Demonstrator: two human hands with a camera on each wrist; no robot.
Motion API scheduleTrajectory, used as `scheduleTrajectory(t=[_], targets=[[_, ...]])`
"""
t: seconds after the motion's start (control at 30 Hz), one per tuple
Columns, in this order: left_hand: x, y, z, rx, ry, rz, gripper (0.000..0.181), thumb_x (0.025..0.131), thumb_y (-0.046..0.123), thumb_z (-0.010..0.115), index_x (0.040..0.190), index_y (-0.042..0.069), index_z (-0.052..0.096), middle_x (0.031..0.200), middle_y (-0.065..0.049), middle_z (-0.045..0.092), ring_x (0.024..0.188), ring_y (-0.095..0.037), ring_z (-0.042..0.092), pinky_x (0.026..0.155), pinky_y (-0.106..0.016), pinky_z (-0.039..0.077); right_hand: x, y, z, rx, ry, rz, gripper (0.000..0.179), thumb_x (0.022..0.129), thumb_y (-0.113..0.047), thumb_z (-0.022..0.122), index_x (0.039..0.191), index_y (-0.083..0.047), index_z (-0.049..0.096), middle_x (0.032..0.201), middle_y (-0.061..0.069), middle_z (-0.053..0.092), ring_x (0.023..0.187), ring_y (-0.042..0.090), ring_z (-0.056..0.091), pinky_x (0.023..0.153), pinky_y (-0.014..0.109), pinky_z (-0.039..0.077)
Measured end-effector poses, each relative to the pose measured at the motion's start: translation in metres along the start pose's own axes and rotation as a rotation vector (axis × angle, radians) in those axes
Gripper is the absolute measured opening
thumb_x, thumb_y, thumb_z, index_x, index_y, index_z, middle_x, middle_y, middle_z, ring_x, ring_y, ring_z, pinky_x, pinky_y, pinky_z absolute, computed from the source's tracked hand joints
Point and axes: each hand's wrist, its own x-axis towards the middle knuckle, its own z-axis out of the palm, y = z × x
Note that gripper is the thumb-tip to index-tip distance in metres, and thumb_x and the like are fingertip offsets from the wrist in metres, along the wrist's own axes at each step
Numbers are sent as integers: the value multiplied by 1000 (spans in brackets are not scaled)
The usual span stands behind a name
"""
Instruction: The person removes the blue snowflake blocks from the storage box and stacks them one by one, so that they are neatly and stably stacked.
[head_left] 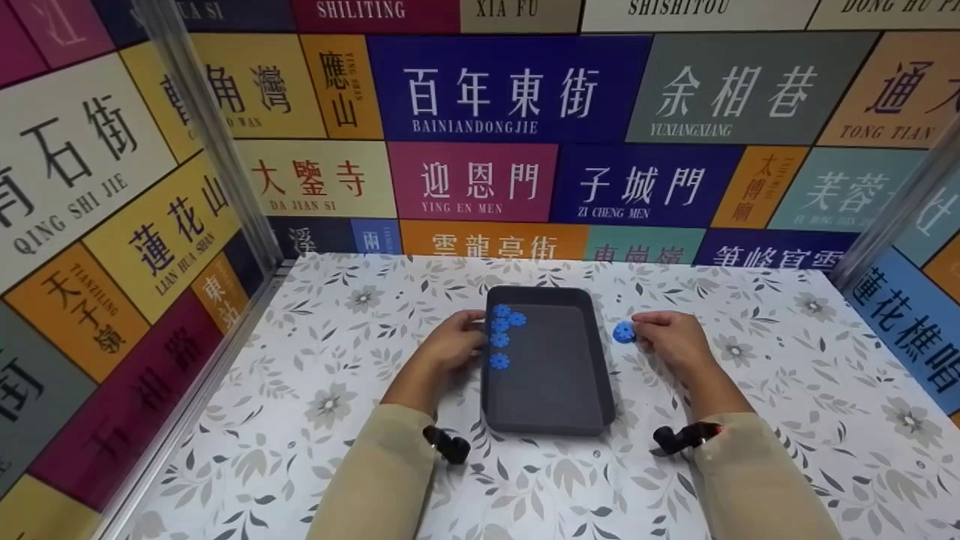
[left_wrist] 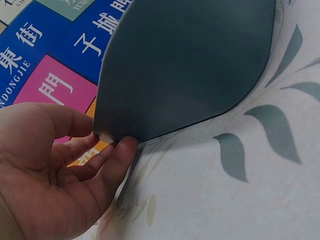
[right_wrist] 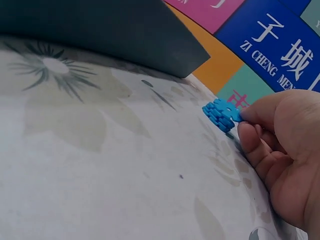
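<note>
A dark grey rectangular tray (head_left: 547, 405) lies on the table, with several blue snowflake-shaped plastic pieces (head_left: 499, 340) grouped along its left inner side. My left hand (head_left: 455, 343) holds the tray's left wall; in the left wrist view its fingertips (left_wrist: 127, 144) meet the tray's lower edge. To the right of the tray, my right hand (head_left: 675, 341) pinches a small stack of blue snowflake pieces (head_left: 624, 332) between thumb and finger. The right wrist view shows the stack (right_wrist: 220, 114) as several layers, close to the tabletop; whether it touches is hard to tell.
A white tablecloth (head_left: 330, 405) with grey leaves and flowers covers the table. Walls (head_left: 510, 90) of colourful sign panels stand behind and at both sides. Black wrist cameras (head_left: 450, 445) sit on both sleeves, near the tray's front end.
</note>
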Motion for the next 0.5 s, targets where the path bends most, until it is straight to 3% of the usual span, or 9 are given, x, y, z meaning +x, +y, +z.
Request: scheduleTrajectory(t=[0.5], targets=[[1,-2,0,-39,-2,-17,62,92,-1,57,154,6,53,144,-19,66,117,-30,71,89,-33,59,3,0,2,-43,37,27,40,100,-25,74,130,1,74,89,-7,77,75,7,71,71,24,60]])
